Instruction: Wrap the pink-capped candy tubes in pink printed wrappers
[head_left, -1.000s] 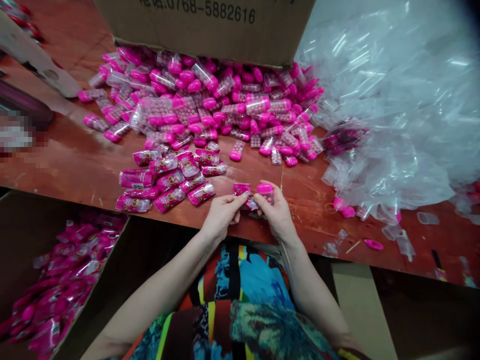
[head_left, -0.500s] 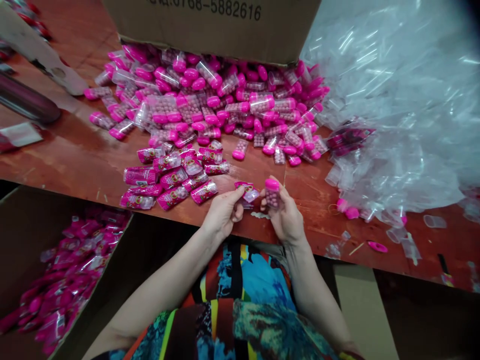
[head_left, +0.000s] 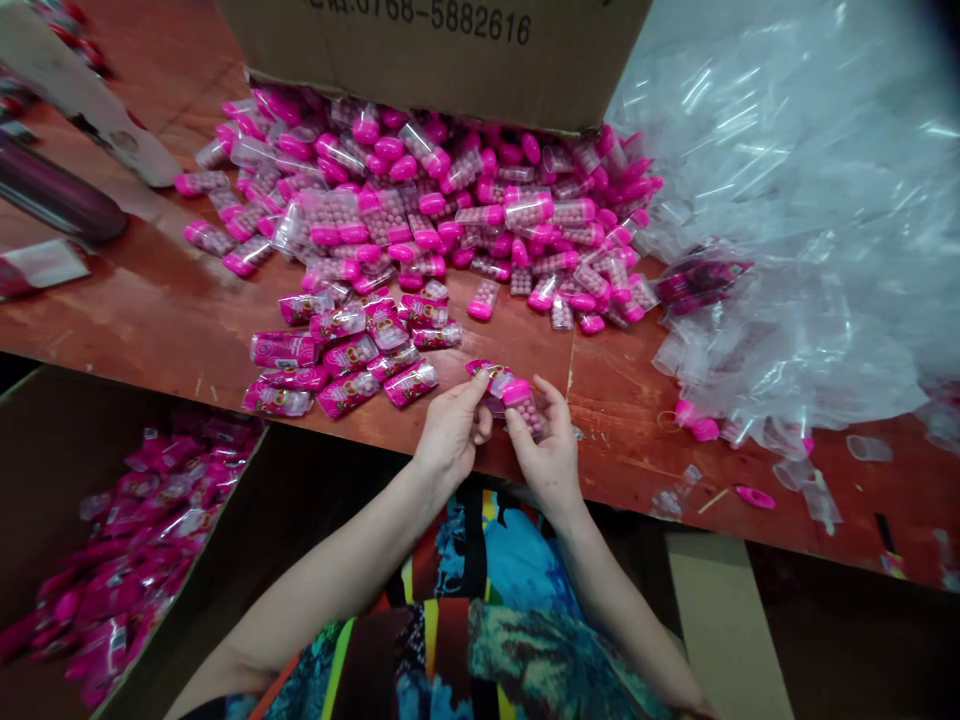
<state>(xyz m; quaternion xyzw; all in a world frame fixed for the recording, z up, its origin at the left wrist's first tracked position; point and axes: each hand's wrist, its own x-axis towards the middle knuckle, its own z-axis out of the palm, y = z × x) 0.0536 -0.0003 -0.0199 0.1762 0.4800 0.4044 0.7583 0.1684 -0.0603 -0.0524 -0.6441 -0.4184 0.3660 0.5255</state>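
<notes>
My left hand (head_left: 452, 425) pinches a pink printed plastic sleeve (head_left: 487, 372) at the table's front edge. Between the thumb and fingers of my right hand (head_left: 549, 445) is a small clear candy bottle (head_left: 526, 405) with a bright pink cap and pink beads inside. Its capped end points left and meets the sleeve's opening; how far in it sits I cannot tell. Left of my hands lie several bottles in printed sleeves (head_left: 349, 355). Beyond them a large heap of unsleeved pink-capped bottles (head_left: 420, 215) spreads across the table.
A cardboard box (head_left: 442, 60) stands behind the heap. Clear plastic bags (head_left: 787, 200) cover the right side, with loose clear cups (head_left: 870, 447) nearby. Below the table's left edge, an open carton (head_left: 217, 540) holds many sleeved bottles. A dark cylinder (head_left: 56, 190) lies at far left.
My right hand has moved left and tipped the candy bottle over, bringing its cap against the sleeve. My left hand keeps its pinch on the sleeve, nearly unmoved.
</notes>
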